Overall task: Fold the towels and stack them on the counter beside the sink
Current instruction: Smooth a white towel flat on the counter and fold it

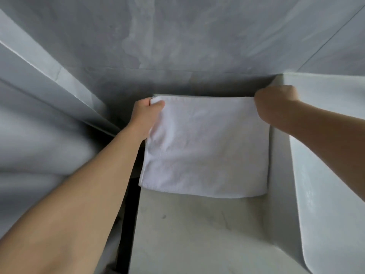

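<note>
A white towel point(205, 147) lies flat on the pale worktop point(197, 234), just beside the sink point(325, 155) at 3 o'clock. It is nearly square, its slightly longer axis running 9 to 3 o'clock and its far edge toward the wall at 12. The left hand point(147, 115) pinches the far-left corner. The right hand point(276, 103), fingers curled, grips the far-right corner. No label or writing is readable.
</note>
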`<state>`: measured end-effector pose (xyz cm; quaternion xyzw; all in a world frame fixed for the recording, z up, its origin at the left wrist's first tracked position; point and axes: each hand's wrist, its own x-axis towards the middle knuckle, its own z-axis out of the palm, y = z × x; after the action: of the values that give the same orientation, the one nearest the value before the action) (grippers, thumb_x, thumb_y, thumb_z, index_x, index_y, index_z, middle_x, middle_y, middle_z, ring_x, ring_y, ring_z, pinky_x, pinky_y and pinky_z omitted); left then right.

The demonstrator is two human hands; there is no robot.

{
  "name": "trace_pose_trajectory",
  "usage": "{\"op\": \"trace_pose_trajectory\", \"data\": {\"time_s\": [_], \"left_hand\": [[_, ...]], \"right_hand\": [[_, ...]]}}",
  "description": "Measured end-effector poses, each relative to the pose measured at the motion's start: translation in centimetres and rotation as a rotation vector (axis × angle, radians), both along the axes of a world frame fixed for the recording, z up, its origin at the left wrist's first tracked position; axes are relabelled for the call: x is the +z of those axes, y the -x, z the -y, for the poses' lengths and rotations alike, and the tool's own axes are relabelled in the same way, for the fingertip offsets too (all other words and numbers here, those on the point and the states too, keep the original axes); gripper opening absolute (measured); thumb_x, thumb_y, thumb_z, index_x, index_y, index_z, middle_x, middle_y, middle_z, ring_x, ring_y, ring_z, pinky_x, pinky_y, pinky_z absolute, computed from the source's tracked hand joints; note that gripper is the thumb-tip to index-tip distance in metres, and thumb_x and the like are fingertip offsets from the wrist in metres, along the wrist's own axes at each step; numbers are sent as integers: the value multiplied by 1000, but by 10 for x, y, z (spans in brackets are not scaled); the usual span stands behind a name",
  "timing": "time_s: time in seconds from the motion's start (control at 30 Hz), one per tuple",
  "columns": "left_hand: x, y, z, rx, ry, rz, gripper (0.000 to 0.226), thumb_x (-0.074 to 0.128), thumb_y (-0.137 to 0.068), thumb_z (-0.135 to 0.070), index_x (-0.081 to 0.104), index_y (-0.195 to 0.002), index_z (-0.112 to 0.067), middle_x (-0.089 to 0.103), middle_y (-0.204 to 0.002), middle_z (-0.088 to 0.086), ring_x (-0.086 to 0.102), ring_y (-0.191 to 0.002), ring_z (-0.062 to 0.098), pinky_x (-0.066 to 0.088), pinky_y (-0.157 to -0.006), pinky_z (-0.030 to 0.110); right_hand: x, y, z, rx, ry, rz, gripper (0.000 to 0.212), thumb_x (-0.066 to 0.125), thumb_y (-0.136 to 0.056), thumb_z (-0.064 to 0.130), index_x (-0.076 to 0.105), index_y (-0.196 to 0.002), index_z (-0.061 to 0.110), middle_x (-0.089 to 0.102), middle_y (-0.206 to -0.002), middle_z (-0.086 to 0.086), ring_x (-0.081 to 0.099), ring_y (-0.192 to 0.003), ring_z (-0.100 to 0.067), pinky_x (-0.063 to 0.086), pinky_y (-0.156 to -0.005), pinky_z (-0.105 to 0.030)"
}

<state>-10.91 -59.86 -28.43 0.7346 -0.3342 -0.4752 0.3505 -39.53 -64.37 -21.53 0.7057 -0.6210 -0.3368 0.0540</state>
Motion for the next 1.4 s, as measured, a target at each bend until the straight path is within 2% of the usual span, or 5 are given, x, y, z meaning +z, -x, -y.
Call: {"op": "trace_pose_trajectory", "data": {"time_s": [0.6,0.77,1.1,1.3,1.4], "left_hand": [[-50,22,26,136,78,514,46,59,-95,-28,35,-58,-13,36,-53,-2,30,-49,14,22,-49,29],[-49,37,16,98,86,570,34,58,-99,-27,61,-123,-4,54,-115,10,51,-106,24,38,-82,26],[-34,36,18,58,-82,642,45,58,-96,-34,55,-136,-15,46,-138,13,43,-123,33,37,-99,37],[-34,8,48,-141,-77,368,26,46,-94,-31,50,-76,-14,44,-75,3,38,-69,23,35,-64,34],[-38,4,51,-91,-29,326,33,50,-97,-31,45,-77,-6,36,-68,2,32,-63,19,31,-61,35]], "right_hand": [[-52,-12,38,-227,-67,192,34,44,-96,8,60,-124,-2,59,-128,-21,56,-120,-38,49,-90,-43],[-64,-7,31,-531,74,608,44,48,-95,14,41,-135,-5,46,-137,-29,47,-126,-43,41,-101,-41],[-99,-11,22,-743,286,887,39,47,-97,29,44,-126,3,36,-137,-26,36,-127,-45,30,-111,-44],[-94,-2,28,-534,199,728,37,45,-101,25,39,-128,1,41,-132,-30,44,-120,-49,38,-99,-45],[-98,1,28,-443,185,676,39,42,-101,15,32,-134,-2,48,-130,-30,49,-117,-47,43,-92,-46]]}}
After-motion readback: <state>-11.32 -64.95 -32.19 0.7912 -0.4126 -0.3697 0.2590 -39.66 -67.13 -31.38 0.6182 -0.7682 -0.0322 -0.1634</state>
